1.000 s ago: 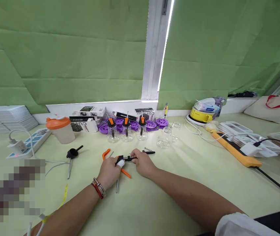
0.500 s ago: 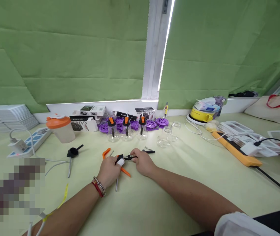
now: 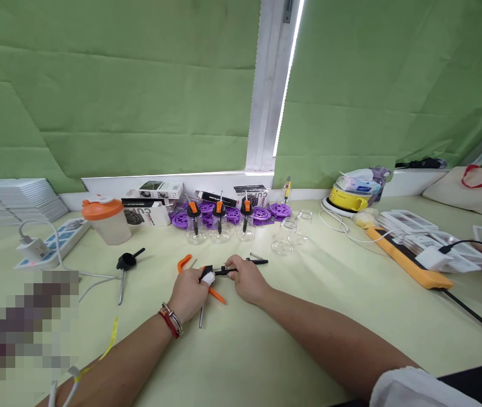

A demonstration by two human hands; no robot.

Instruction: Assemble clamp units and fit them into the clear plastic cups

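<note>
My left hand (image 3: 190, 294) is closed on one end of a slim black plastic part (image 3: 220, 271); something white shows by its thumb. The fingertips of my right hand (image 3: 247, 280) pinch the other end. Below and behind my left hand are an orange curved piece (image 3: 185, 263), an orange strip (image 3: 217, 295) and a thin metal rod (image 3: 201, 317). A coil spring (image 3: 256, 256) and a small black rod-like piece (image 3: 259, 261) lie just beyond my right hand. Off to the left is a black cup-shaped piece (image 3: 126, 262) with a metal stem.
Three clear jars with black and orange tops (image 3: 220, 226) stand in front of purple round pieces (image 3: 281, 211). Open clear jars (image 3: 283, 243) stand right of them. An orange-lidded cup (image 3: 107, 220) and power strip (image 3: 60, 243) are left; an orange power strip (image 3: 410, 260) is right.
My hands keep almost the same hold on the black part. The whole view has shifted slightly. At the far right, another person's hand and a white framed item have moved a little.
</note>
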